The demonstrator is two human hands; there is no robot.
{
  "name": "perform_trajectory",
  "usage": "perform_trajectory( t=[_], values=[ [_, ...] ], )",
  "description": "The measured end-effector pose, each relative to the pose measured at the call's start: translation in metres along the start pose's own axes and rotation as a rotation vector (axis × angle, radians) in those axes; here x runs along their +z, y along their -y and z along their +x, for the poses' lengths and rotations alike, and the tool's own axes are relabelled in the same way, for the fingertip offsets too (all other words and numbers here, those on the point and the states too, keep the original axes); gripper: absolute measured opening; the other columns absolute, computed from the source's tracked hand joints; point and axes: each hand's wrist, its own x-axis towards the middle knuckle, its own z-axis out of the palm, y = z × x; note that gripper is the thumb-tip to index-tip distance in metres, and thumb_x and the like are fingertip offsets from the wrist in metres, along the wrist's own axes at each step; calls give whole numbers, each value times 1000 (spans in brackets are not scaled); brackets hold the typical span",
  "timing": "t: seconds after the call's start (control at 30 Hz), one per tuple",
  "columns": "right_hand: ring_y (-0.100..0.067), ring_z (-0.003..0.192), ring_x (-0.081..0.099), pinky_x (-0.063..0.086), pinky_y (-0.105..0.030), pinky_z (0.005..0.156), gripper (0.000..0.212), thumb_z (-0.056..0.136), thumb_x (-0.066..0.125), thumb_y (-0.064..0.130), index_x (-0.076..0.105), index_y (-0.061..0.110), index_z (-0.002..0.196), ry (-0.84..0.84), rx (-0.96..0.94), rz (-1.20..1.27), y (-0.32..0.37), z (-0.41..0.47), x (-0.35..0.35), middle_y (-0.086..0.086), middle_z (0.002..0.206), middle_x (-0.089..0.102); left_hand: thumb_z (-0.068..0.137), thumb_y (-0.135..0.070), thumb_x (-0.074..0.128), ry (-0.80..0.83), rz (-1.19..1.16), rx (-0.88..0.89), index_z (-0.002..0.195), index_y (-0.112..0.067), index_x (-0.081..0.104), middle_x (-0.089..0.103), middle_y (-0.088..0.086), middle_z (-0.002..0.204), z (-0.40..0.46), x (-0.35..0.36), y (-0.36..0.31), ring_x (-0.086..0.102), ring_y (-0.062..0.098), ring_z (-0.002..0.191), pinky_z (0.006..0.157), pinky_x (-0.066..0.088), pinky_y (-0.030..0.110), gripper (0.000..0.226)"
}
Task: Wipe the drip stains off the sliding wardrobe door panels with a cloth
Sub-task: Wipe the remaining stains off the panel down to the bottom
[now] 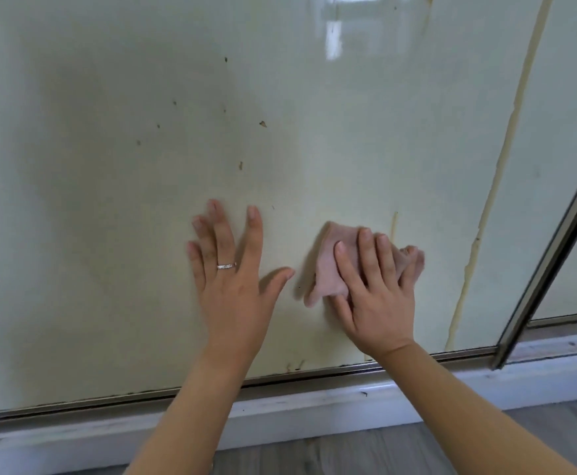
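The wardrobe door panel (143,166) is a smooth, glossy pale green sheet that mirrors a bright window patch near its top; small dark brown specks (263,123) dot its middle, and a long yellowish drip stain (496,173) runs down its right part, ragged at the edges; a shorter drip streak (395,222) stands just above the cloth. The cloth (331,269) is a soft, pinkish, crumpled rag, folded to a rough triangle, lying flat against the lower part of the panel, right of centre. The right hand (379,296) presses on it with fingers spread and nearly straight, the thumb along its lower left edge; part of the cloth bunches out past the far fingers. The left hand (232,269) rests flat on the bare panel just left of the cloth, fingers fanned wide, holding nothing; a thin silver ring (226,266) circles one finger. A metal frame rail (551,248) slants at the right; below the panel run a dark bottom track (314,373), a scuffed white skirting board (297,409) and grey wood-grain floor (331,454).
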Motion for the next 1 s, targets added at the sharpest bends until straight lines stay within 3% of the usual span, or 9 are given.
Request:
perform_trajectory(
  t=[0.1,0.2,0.3,0.47,0.57,0.67,0.8,0.9,1.0],
  values=[
    [-18,149,-6,1,-56,115,60,102,21,47,2,27,155,1,-15,35,-5,14,-7,1,162,-10,78,-57,46,27,35,15,149,-31,2,5,20,150,-16,3,13,2,38,139,111,5,46,88],
    [-16,149,-8,-2,-54,115,60,102,22,45,2,27,155,-70,35,44,-5,47,-6,-6,162,2,78,-58,45,20,37,0,149,-30,-4,5,21,150,-16,4,12,1,38,138,112,3,45,90],
    [-17,149,-7,-7,-52,117,59,102,21,45,3,26,155,-98,66,27,-1,30,4,-1,163,-8,79,-58,45,31,32,2,148,-31,-5,3,20,150,-15,4,12,-2,37,138,111,1,44,90],
    [-19,150,-4,7,-59,111,60,103,23,46,3,26,155,19,54,30,0,-36,9,0,162,-9,80,-60,43,40,-3,-9,148,-33,-7,-2,19,150,-16,4,13,-21,21,141,112,0,44,89],
    [-17,149,-7,1,-55,115,61,102,23,46,1,27,155,-44,96,33,-3,-1,3,-2,163,-7,80,-60,43,59,2,-1,149,-33,-1,-2,20,149,-15,3,13,-10,35,139,111,-2,44,86],
    [-15,148,-10,-5,-50,116,61,100,21,46,0,27,155,-116,215,37,-4,31,4,-11,159,9,80,-59,44,72,13,-17,146,-28,6,-2,19,149,-16,2,11,-4,38,137,111,2,47,82],
    [-18,148,-12,4,-57,114,62,101,18,47,-1,24,155,-52,198,37,-3,-3,7,0,161,-16,81,-59,43,61,16,-9,149,-32,-1,-2,20,149,-15,3,11,-6,38,137,111,2,47,86],
    [-20,149,-11,12,-62,110,62,101,19,46,-2,24,155,7,205,27,-1,-21,3,-3,161,-16,81,-59,43,67,27,-4,149,-31,-2,-2,21,149,-15,1,11,-7,38,137,112,-1,45,86],
    [-20,149,-9,5,-57,113,62,101,19,46,4,23,155,-66,311,47,1,17,-3,-16,160,5,81,-58,44,71,29,-15,147,-27,6,-1,21,149,-16,1,10,-3,39,138,111,2,47,83]
  ],
)
